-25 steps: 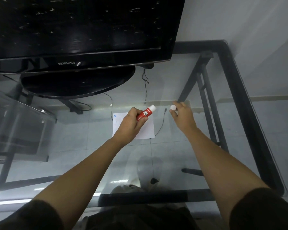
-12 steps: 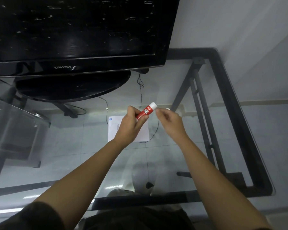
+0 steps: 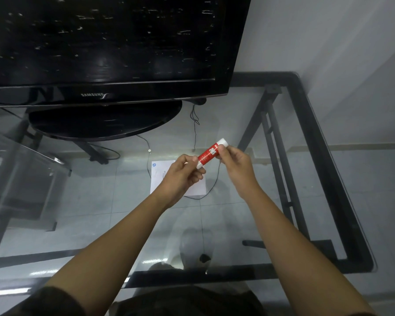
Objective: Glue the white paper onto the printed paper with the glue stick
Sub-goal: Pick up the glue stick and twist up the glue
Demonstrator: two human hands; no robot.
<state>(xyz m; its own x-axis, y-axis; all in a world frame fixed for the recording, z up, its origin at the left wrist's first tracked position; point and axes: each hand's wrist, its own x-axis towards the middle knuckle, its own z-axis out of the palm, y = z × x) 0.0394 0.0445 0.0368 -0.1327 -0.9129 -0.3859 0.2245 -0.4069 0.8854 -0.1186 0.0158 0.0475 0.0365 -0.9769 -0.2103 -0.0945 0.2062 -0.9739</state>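
A red glue stick (image 3: 207, 153) with white ends is held tilted above the glass table, white cap end pointing up and right. My left hand (image 3: 180, 176) grips its lower end. My right hand (image 3: 235, 165) pinches its upper end just below the white cap. Beneath both hands a sheet of paper (image 3: 156, 181) with a small blue logo and faint print lies flat on the glass, partly hidden by my left hand. I cannot tell a separate white sheet from the printed one.
A large black television (image 3: 100, 42) on an oval stand (image 3: 100, 124) fills the back left of the glass table. The table's black metal frame (image 3: 317, 156) runs along the right and front. A thin black cable (image 3: 212, 185) curves past the paper's right edge.
My right hand, which held the white cap apart from the stick, has come left onto the stick's upper end, and the cap now sits on the stick. The stick has risen slightly.
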